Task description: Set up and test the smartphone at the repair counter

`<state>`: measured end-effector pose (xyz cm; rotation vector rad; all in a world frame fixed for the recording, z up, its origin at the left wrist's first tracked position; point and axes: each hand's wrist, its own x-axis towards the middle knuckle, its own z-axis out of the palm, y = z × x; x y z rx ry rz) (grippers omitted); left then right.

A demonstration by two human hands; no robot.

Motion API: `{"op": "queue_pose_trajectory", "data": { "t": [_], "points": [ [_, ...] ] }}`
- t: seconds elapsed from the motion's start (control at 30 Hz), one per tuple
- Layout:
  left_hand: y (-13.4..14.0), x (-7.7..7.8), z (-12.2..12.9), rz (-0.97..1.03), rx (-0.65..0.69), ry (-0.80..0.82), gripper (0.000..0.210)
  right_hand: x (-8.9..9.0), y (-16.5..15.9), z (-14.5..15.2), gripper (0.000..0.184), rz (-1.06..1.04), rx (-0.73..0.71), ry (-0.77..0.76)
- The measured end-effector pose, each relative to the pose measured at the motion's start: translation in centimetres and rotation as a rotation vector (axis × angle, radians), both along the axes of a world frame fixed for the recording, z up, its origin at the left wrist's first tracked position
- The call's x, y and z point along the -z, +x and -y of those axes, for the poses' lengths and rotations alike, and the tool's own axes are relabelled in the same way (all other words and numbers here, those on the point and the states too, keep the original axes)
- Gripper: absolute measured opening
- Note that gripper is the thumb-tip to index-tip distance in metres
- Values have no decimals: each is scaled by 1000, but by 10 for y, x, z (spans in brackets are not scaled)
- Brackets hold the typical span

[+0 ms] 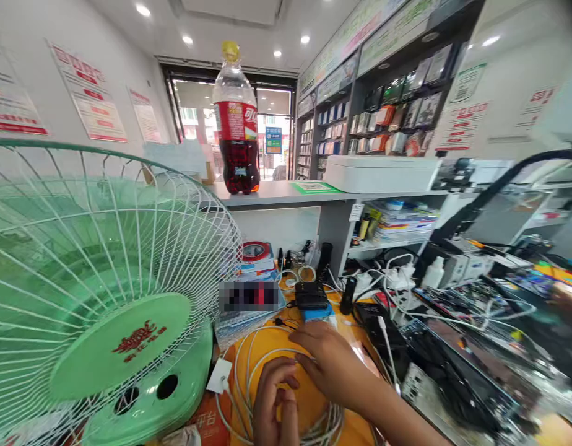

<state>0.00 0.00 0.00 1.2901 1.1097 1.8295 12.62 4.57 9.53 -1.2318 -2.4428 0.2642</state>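
- At the near middle of the coiled white cable (335,421), the left hand (275,396) is curled; whether its grip grasps a strand, I cannot tell.
- On the coil's right side, the right hand (330,359) arches over it, its grip likewise unclear.
- Under the coil, yellow counter (314,410).
- Left of the coil, a white block (220,375), then the green fan (121,347).

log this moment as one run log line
left hand: curled at white cable coil | right hand: palm down over coil | grip: unclear | nearby: green fan
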Motion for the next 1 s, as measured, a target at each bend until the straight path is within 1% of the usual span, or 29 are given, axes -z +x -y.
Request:
{"op": "queue_pose_trajectory", "data": {
  "t": [0.07,0.1,0.17,0.2,0.27,0.33,0.43,0.5,0.53,0.6,0.7,0.77,0.8,0.83,0.87,0.9,0.93,1.0],
  "points": [
    [1,-3,2,-18,18,-5,24,2,53,11,37,63,153,43],
    [2,-5,3,-25,28,-7,24,4,77,16,43,98,256,64],
    [3,-7,5,-33,49,-19,23,7,120,25,51,226,431,65],
    [3,-8,6,-34,60,-24,23,8,136,28,57,301,488,46],
    [4,-10,9,-42,73,-9,22,12,156,29,64,396,505,-2],
    [5,-11,13,-74,82,41,21,15,161,26,58,417,469,-5],
    [7,-15,19,-144,125,113,21,15,156,17,38,434,400,12],
    [8,-19,22,-183,154,149,22,11,156,9,28,444,401,31],
    [8,-21,24,-206,169,167,23,7,159,5,27,447,423,45],
    [7,-25,26,-239,189,193,23,-5,171,-1,27,443,496,77],
    [7,-28,27,-209,196,187,22,-34,199,-5,30,413,602,108],
    [8,-27,26,-150,209,164,21,-53,216,0,33,391,630,129],
    [10,-25,25,-119,238,141,20,-61,222,7,34,370,633,148],
    [11,-23,24,-80,287,104,19,-67,225,15,34,307,632,215],
    [13,-20,22,-30,359,43,22,-70,224,26,34,266,634,306],
    [16,-18,21,32,454,-38,27,-70,219,38,35,251,604,379],
    [18,-16,20,109,565,-128,33,-66,210,51,33,234,568,481],
    [21,-17,19,305,812,-301,48,-52,179,75,34,237,420,652]
  ]
}}
